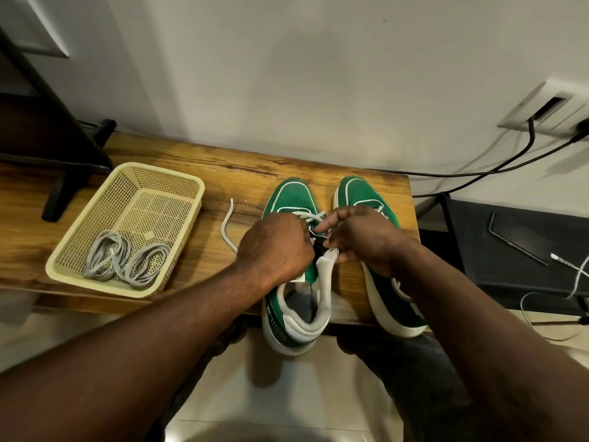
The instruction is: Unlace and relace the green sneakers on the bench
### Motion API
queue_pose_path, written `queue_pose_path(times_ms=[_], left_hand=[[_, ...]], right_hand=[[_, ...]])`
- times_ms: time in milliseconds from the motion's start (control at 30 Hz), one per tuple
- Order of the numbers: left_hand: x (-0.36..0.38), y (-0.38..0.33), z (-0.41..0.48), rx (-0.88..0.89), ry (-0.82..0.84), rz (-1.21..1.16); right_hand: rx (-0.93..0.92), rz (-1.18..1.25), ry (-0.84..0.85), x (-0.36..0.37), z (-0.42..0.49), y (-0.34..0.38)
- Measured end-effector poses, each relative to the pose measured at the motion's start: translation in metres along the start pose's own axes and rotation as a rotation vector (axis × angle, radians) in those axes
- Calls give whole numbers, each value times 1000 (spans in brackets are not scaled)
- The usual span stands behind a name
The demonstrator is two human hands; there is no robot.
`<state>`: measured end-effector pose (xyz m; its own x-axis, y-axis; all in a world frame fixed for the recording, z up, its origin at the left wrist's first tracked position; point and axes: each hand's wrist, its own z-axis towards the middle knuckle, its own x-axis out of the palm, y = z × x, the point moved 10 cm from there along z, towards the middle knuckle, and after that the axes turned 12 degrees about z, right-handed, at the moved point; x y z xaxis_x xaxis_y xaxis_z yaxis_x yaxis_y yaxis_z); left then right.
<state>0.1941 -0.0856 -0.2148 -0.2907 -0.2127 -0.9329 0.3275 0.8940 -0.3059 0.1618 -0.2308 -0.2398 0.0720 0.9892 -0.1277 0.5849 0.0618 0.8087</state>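
Left hand (277,247) and right hand (363,237) pinch the lace (223,226) on centre sneaker (293,199), part-threaded; right-of-frame sneaker (360,193) apparently untouched.

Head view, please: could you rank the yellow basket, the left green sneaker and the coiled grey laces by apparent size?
1. yellow basket
2. left green sneaker, partly hidden
3. coiled grey laces

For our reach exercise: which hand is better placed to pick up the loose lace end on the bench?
Probably left: the left hand is beside the lace end; the right hand sits farther, across the sneaker.
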Motion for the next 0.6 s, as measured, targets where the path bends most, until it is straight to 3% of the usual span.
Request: queue_pose_path(times_ms=[267,600], left_hand=[[-1,5,1,-28,-32,-81],[4,17,11,-67,48,-239]], right_hand=[[12,47,18,2,1,-1],[62,123,-156,-2,2,-2]])
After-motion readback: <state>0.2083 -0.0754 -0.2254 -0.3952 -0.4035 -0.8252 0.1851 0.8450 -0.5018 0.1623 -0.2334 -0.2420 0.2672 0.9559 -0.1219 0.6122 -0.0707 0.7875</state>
